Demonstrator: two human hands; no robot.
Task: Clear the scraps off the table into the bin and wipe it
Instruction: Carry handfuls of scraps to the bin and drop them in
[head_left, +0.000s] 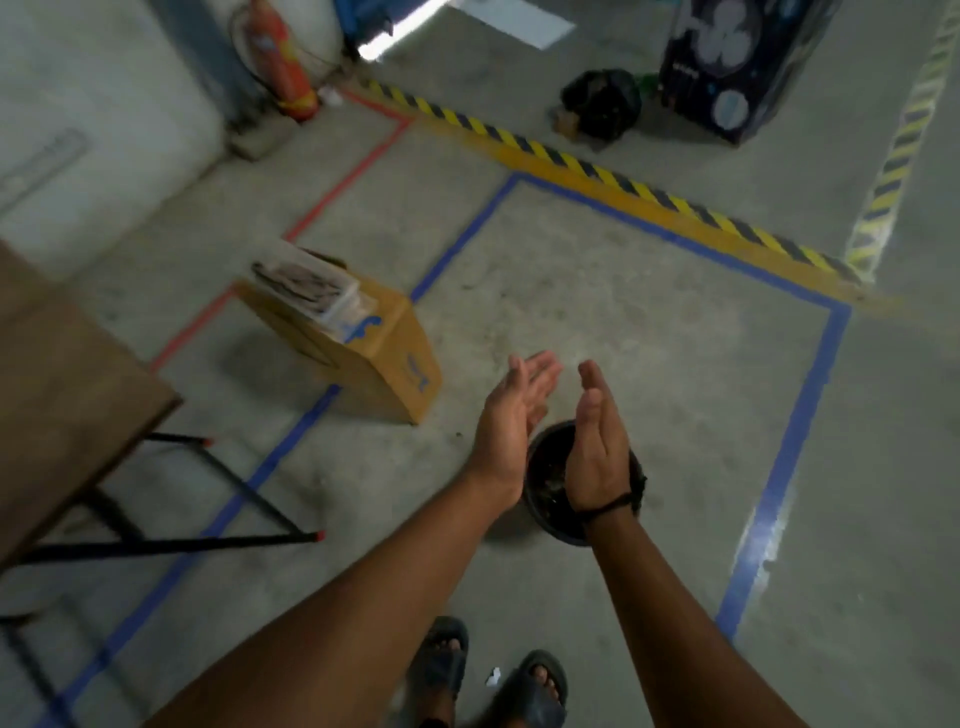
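Hovering flat, palm-to-palm, hands (550, 431) above bin (545, 499).

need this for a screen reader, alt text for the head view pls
Two empty open hands, left hand and right hand, palms facing, held above a black bin on a concrete floor. A cardboard box and wooden table stand to the left.

Dim, flat indoor light with a greenish cast. A bright patch of daylight (511, 21) glares on the floor at the top edge. The cardboard box (358, 338) throws a soft shadow leftward. Motion blur softens everything; wide-angle bending curves the edges.
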